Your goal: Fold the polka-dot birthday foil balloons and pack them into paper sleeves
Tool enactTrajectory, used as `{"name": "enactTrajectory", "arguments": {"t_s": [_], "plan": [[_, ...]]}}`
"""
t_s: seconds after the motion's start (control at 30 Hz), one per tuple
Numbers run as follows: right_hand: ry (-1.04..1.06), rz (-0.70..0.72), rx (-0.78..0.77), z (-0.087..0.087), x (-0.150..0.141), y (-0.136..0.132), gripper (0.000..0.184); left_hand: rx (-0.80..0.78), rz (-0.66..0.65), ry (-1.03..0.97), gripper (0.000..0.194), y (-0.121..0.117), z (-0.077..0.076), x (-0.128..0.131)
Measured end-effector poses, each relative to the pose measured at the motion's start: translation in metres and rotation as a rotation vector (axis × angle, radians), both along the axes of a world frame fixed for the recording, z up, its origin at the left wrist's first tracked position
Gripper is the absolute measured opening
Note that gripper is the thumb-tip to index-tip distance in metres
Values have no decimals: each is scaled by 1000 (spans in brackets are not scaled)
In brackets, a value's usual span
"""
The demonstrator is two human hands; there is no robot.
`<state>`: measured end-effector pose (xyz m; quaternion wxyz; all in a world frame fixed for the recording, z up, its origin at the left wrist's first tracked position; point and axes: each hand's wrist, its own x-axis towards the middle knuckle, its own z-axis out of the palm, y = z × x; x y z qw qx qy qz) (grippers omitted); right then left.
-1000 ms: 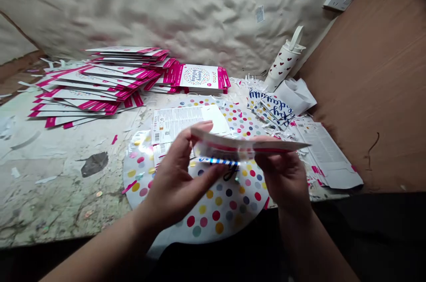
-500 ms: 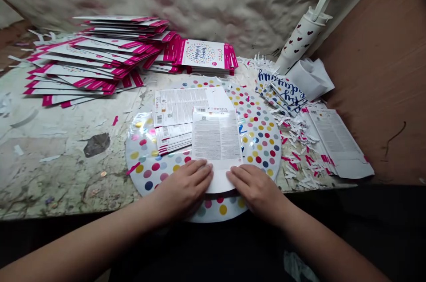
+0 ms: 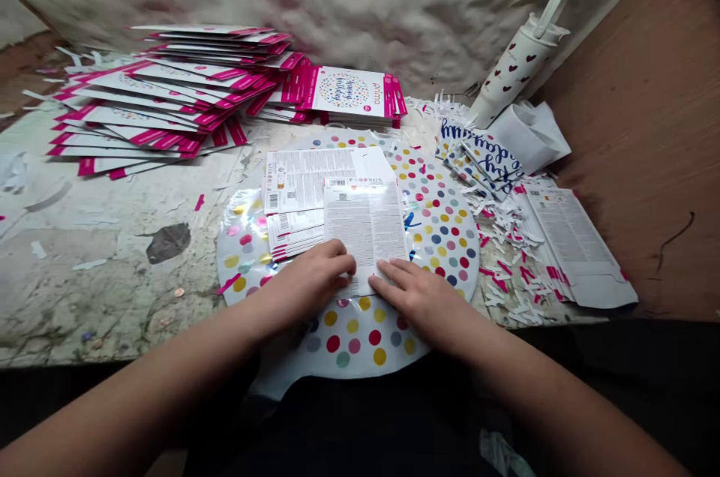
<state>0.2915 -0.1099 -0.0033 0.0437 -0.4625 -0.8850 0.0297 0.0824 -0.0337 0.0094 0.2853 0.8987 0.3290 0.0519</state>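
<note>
A white printed card packet lies text side up in front of me. My left hand has its fingers bent and pressed together at the packet's lower left edge. My right hand lies on the lower right corner, fingers stretched out flat. Beneath is a large round foil balloon with coloured dots on a white ground. A stack of similar packets rests on the balloon, partly under the front one. My left fingertips partly cover the packet's near edge.
Pink and white packets form a messy pile at the back left, beside a neater stack. A heart-patterned tumbler, folded foil balloons, paper scraps and flat packets lie right, by a brown board.
The blank white flap at the packet's near end no longer sticks out towards me. Both hands have moved slightly up the packet, and more of the balloon's near edge shows.
</note>
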Motion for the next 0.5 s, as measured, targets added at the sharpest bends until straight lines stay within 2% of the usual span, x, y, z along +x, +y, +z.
{"name": "enactTrajectory", "arguments": {"t_s": [0.07,0.1,0.13,0.2,0.23,0.27,0.3,0.37,0.43,0.5], "plan": [[-127,-12,60,-3,-5,-2,43,-73,21,-62,19,-13,10,-3],[-174,-31,94,-2,-8,-3,42,-200,46,-83,19,-20,14,-3],[-204,-43,132,1,-10,-3,41,-396,77,-102,21,-28,18,-3],[-201,-37,225,9,-14,-4,37,-886,186,-190,32,-39,20,-1],[-168,-19,284,14,-17,-5,35,-1102,276,-276,36,-43,19,0],[-120,-2,346,18,-19,-6,33,-1254,394,-388,37,-44,16,2],[-67,7,405,22,-22,-8,31,-1332,527,-509,34,-45,13,4],[25,-4,477,25,-29,-13,28,-1328,749,-685,24,-43,6,8],[78,-42,499,23,-34,-18,26,-1296,871,-773,18,-41,2,12],[109,-74,500,21,-37,-23,25,-1386,935,-872,13,-40,1,15]]}}
